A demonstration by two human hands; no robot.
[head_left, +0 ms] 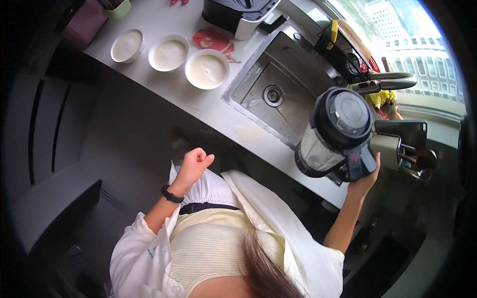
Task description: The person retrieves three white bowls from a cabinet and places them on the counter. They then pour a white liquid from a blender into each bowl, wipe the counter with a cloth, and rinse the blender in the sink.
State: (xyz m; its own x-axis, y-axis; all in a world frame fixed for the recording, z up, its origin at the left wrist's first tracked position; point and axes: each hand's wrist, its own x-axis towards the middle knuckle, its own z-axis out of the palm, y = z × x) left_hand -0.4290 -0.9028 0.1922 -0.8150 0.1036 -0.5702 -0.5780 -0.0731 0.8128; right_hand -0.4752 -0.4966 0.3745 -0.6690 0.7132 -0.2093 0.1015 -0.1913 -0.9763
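My right hand (364, 185) is closed round the handle of a blender jug (320, 151), which has a black lid and a clear body. The jug is over or beside the near right corner of the steel sink (258, 102); I cannot tell whether it rests on the counter. My left hand (195, 166) is curled into a loose fist in front of my body, short of the counter edge, with nothing seen in it. Three white bowls of creamy white liquid stand in a row left of the sink: the right bowl (207, 69), the middle bowl (169, 53) and the left bowl (127, 45).
A pale spill (249, 132) lies on the counter (198, 102) before the sink. Behind the bowls are a red flowered cloth (213, 40) and a black-and-white appliance (238, 17). The curved faucet (392, 81), a black dish rack (343, 54) and a utensil holder (387, 149) stand near the jug.
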